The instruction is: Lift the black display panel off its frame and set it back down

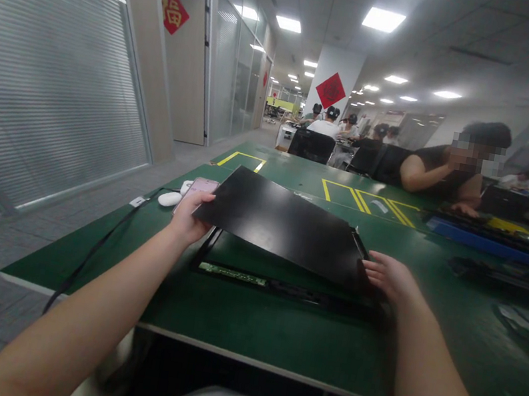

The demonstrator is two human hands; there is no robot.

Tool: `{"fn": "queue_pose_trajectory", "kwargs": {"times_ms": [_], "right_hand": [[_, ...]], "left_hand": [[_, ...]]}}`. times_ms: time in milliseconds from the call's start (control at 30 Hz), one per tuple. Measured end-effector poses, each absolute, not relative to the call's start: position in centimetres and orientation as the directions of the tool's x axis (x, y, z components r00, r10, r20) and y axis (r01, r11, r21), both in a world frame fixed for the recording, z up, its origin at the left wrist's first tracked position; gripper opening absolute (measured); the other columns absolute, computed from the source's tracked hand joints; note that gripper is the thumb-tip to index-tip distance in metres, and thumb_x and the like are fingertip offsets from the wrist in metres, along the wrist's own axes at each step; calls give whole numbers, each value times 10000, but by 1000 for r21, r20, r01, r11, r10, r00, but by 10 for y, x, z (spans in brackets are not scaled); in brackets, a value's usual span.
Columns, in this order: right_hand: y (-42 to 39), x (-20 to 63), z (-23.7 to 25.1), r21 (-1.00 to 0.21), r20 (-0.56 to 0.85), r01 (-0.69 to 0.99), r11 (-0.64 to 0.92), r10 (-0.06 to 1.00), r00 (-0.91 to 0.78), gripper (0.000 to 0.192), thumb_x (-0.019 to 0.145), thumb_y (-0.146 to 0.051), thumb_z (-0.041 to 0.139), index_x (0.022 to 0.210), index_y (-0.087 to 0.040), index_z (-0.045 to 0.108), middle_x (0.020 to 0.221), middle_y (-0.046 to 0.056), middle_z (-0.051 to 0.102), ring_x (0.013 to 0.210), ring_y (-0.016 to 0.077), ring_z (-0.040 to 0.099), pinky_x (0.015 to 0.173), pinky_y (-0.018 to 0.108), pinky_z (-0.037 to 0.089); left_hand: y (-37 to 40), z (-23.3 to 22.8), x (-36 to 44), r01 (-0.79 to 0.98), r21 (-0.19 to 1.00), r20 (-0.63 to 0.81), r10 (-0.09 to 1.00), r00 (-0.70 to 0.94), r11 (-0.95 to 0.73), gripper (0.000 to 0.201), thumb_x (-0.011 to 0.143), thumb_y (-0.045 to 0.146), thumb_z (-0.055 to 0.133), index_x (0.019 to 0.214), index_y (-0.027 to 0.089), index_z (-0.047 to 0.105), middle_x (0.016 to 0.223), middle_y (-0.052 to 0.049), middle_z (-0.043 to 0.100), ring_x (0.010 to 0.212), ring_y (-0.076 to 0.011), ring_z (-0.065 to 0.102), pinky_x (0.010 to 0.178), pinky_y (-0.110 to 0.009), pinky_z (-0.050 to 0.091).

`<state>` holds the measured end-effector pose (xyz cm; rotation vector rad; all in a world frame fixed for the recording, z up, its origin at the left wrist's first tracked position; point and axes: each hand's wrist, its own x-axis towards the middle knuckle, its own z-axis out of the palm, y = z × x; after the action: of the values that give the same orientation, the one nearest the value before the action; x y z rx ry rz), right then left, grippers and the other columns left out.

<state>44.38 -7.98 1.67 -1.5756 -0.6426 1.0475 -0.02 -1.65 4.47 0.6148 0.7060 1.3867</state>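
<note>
A thin, glossy black panel [285, 222], like a flat screen sheet, is tilted above the green table with its left side raised. My left hand [193, 216] pinches its left edge between thumb and fingers. At the lower right corner, my right hand [393, 277] has its fingers against the panel's edge; its thumb is hidden. Beneath the panel lies a dark frame [299, 293], partly covered, with a green circuit strip [234, 275] along its near side.
A phone [203, 186], a white mouse-like object [169, 199] and a black cable [92, 257] lie at the left of the green table [242, 329]. Dark panels and a blue strip [490, 244] lie right. Across the table sits a person [432, 165], hand raised.
</note>
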Motion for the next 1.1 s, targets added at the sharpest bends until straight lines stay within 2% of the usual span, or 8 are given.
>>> {"fn": "queue_pose_trajectory", "kwargs": {"times_ms": [133, 333, 533, 633, 733, 933, 1100], "right_hand": [[-83, 438, 22, -964, -236, -26, -264, 809, 538, 272, 853, -177, 543, 1118, -142, 592, 684, 110, 719, 586, 216, 695, 540, 286, 541], [-86, 435, 24, -959, -175, 81, -273, 790, 588, 216, 789, -193, 593, 985, -145, 669, 648, 109, 718, 556, 187, 672, 468, 221, 450], [-85, 439, 18, -954, -88, 168, -249, 765, 638, 156, 759, -192, 607, 890, -140, 675, 594, 87, 692, 411, 112, 509, 387, 196, 315], [-84, 442, 14, -950, -62, 192, -247, 750, 658, 130, 734, -196, 631, 845, -140, 670, 584, 91, 686, 393, 100, 458, 383, 201, 326], [-83, 445, 12, -944, -69, 199, -264, 746, 662, 137, 725, -215, 643, 840, -145, 671, 597, 94, 696, 397, 103, 462, 389, 204, 353], [-84, 445, 15, -934, -75, 209, -290, 731, 678, 149, 730, -247, 651, 833, -140, 670, 613, 104, 705, 388, 97, 447, 372, 201, 301], [-84, 448, 13, -941, -43, 214, -261, 722, 690, 161, 705, -262, 663, 818, -149, 677, 624, 99, 710, 415, 110, 467, 402, 220, 341]], "left_hand": [[-15, 42, 1, -635, 768, -63, 997, 51, 81, 285, 666, 101, 583, 930, 107, 688, 711, -51, 731, 575, -169, 669, 535, -236, 549], [-20, 43, 7, -611, 789, -36, 998, 60, 65, 322, 657, 95, 568, 954, 106, 692, 709, -43, 724, 565, -165, 654, 526, -236, 529], [-19, 37, 10, -599, 798, -50, 998, 44, 67, 335, 652, 93, 593, 970, 106, 698, 735, -44, 733, 596, -165, 660, 552, -234, 538], [-20, 35, 13, -591, 803, -43, 997, 70, 76, 368, 656, 93, 592, 1008, 105, 700, 772, -45, 743, 601, -161, 664, 563, -234, 542], [-21, 36, 15, -589, 804, -30, 995, 92, 79, 408, 664, 89, 584, 1054, 99, 702, 826, -55, 755, 636, -168, 682, 566, -231, 540], [-21, 33, 16, -569, 819, -16, 994, 106, 74, 462, 676, 77, 577, 1121, 101, 697, 860, -61, 759, 680, -178, 697, 535, -220, 520], [-20, 30, 16, -552, 831, 1, 992, 123, 67, 497, 675, 79, 595, 1162, 110, 691, 899, -60, 762, 683, -172, 692, 558, -223, 524]]}}
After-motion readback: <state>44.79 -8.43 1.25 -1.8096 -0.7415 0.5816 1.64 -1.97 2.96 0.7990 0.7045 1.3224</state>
